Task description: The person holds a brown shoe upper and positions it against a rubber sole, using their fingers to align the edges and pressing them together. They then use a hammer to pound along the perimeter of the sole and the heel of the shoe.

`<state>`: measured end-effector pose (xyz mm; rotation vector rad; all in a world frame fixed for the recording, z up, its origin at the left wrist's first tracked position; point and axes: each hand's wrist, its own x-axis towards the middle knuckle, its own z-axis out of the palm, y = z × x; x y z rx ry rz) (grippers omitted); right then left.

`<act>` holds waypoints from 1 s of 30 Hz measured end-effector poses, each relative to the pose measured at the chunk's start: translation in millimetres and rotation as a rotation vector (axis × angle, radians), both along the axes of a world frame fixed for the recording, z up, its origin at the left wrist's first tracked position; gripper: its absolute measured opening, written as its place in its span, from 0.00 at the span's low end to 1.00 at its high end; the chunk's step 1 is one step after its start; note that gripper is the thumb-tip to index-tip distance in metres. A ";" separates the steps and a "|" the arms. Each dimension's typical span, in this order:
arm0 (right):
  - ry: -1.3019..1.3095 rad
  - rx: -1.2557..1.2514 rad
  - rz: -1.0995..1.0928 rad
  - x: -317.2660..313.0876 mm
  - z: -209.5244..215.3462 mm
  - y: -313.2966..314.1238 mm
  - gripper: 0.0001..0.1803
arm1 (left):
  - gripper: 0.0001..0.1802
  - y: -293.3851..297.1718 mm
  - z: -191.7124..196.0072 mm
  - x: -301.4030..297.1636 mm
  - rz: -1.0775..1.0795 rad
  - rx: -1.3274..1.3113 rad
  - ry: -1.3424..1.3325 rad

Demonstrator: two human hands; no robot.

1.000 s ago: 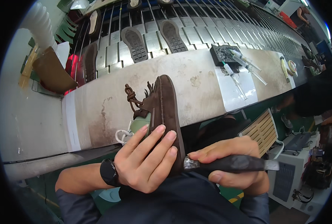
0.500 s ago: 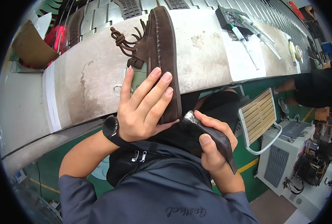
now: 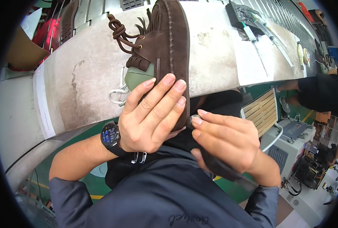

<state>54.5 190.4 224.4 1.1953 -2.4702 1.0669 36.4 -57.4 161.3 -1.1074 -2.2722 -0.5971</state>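
Observation:
A dark brown suede lace-up moccasin [image 3: 179,45] lies on its side on the pale worktable, with its heel end out past the near edge. Green material, perhaps a shoe last [image 3: 138,77], shows at the shoe's opening. My left hand [image 3: 150,117] holds the heel part, fingers laid long across the side and thumb mostly hidden at the heel. Just right of the heel, my right hand [image 3: 229,138] grips a dark tapering tool [image 3: 218,167] with a shiny rounded metal tip. That tip is by the sole edge; whether it touches, I cannot tell.
A white cord loop [image 3: 118,95] lies left of the shoe. Right on the table are a dark block [image 3: 239,17] and several syringes [image 3: 255,47] on white paper. Below stands a slatted wooden seat [image 3: 261,111]; another person is at far right. Slatted metal conveyor [image 3: 100,11] runs behind.
My right hand has brought the tool's tip up to the heel and turned so its back faces up. The left hand's fingers have drawn closer together on the shoe.

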 end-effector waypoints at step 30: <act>-0.770 -0.620 -0.225 6.2 -27.3 5.7 0.16 | 0.45 -7.5 -14.8 2.4 -0.058 0.035 -0.014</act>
